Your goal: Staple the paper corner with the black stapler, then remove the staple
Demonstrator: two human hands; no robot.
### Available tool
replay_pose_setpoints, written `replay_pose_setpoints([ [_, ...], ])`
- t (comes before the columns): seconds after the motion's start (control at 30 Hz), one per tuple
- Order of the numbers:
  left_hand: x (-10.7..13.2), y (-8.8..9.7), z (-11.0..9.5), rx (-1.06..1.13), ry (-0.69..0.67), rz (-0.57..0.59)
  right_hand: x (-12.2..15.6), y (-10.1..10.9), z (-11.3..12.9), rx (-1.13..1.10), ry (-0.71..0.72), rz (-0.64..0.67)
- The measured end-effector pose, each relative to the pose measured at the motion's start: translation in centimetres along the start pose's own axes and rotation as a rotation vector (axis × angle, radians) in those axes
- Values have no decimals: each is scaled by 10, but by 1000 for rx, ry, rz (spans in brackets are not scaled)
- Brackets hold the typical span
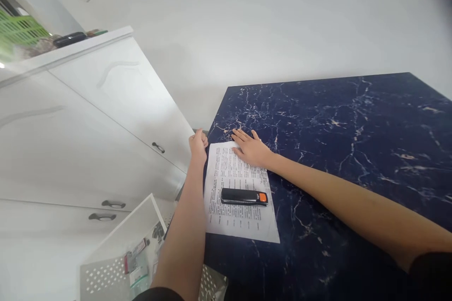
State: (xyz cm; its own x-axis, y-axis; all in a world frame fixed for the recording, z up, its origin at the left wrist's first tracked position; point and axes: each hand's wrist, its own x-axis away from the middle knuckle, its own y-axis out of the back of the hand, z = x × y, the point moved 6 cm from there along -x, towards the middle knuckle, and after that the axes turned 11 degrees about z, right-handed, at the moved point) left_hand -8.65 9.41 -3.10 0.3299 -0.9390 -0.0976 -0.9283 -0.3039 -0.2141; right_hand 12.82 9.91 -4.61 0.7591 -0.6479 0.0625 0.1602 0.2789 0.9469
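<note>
Printed sheets of paper (235, 223) lie on the dark blue marbled tabletop along its left edge. My right hand (252, 149) rests flat at the far end of the paper, fingers spread, partly on the paper and partly on the table. A black stapler (242, 196) with an orange end lies across the nearer half of the paper, with neither hand touching it. My left hand (198, 145) is closed in a fist at the table's left edge, close to the paper's far left corner. Whether anything is inside the fist is hidden.
The marbled table (353, 150) stands against a white wall. To the left is a white cabinet (116, 99) with dark handles, a green basket (21, 30) on top. Below my left arm, a perforated basket (102, 275) holds small packets.
</note>
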Motion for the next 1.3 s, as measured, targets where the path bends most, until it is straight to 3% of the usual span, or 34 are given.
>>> replay_pose_setpoints([
  [0.2, 0, 0, -2, 76, -60, -46, 5, 1, -5, -1, 18, 12],
  [0.43, -1, -5, -4, 54, 3, 63, 5, 0, -8, 18, 3, -35],
  [0.7, 0, -7, -3, 51, 23, 63, 3, -3, -8, -3, 2, 2],
  [0.77, -1, -7, -2, 49, 12, 68, 4, 3, -8, -61, 12, -51],
  [0.83, -2, -7, -3, 45, -4, 70, 8, 17, -15, -165, -1, -182],
  [0.97, -3, -5, -3, 52, -8, 62, 21, 46, -48, -327, -93, -515],
  [1.03, -4, -5, -3, 65, -12, 74, 24, 53, -65, -363, -166, -607],
  [1.17, -3, -6, -4, 82, -30, 79, 21, 54, -75, -384, -243, -595],
  [1.3, -5, -6, -1, 76, -19, 78, 42, 48, -52, -321, -91, -531],
])
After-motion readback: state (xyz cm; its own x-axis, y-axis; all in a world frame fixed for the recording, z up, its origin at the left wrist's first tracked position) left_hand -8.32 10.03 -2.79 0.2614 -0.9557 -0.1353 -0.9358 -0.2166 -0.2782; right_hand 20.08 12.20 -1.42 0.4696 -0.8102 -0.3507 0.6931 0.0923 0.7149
